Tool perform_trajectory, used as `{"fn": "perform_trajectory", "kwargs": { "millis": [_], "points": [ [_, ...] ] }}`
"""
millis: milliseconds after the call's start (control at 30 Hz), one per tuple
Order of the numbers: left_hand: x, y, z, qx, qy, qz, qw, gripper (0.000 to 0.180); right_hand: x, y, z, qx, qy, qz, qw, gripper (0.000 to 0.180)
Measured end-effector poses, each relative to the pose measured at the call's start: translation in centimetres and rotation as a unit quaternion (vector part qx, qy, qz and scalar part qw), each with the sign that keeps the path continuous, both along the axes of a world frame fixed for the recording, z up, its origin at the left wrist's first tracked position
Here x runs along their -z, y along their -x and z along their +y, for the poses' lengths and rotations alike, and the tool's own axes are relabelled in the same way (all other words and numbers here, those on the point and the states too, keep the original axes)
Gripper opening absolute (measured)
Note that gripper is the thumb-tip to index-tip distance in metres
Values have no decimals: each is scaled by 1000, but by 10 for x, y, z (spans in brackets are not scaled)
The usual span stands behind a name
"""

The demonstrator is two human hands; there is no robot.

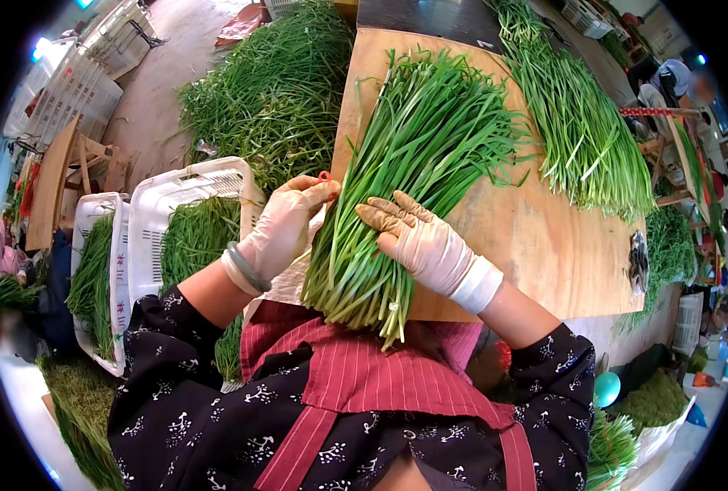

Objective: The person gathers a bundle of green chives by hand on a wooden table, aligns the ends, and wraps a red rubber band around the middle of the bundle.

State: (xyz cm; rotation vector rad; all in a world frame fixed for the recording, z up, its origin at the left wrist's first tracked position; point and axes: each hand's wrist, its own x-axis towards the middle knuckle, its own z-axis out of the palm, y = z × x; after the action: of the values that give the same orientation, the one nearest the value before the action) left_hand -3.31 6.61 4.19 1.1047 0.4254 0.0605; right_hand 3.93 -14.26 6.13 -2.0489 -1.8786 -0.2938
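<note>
A thick bunch of garlic chives lies on the wooden board in front of me, its pale cut ends toward my apron and its green tips fanned out away from me. My left hand, in a stained whitish glove, is at the bunch's left side. Thumb and fingers pinch a small red tie, of which only a loop shows. My right hand, gloved too, rests on top of the stems with its fingers stretched out, browned at the tips. The underside of the bunch is hidden.
Another long pile of chives covers the right of the wooden board. A big loose heap of greens lies beyond my left hand. White plastic crates with chives stand at my left. A person sits at the far right.
</note>
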Motion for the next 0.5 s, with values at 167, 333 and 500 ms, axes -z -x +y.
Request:
{"fn": "perform_trajectory", "kwargs": {
  "millis": [167,333,500],
  "points": [
    [3,-13,-12,-44,124,57,990,8,7,5,5,-6,-18,-36,999,19],
    [-10,-25,-22,-35,20,112,993,7,7,5,9,-26,-34,-56,998,17],
    [9,-8,-49,-114,-262,-36,958,4,16,2,9,-25,-122,163,979,13]
  ]
}}
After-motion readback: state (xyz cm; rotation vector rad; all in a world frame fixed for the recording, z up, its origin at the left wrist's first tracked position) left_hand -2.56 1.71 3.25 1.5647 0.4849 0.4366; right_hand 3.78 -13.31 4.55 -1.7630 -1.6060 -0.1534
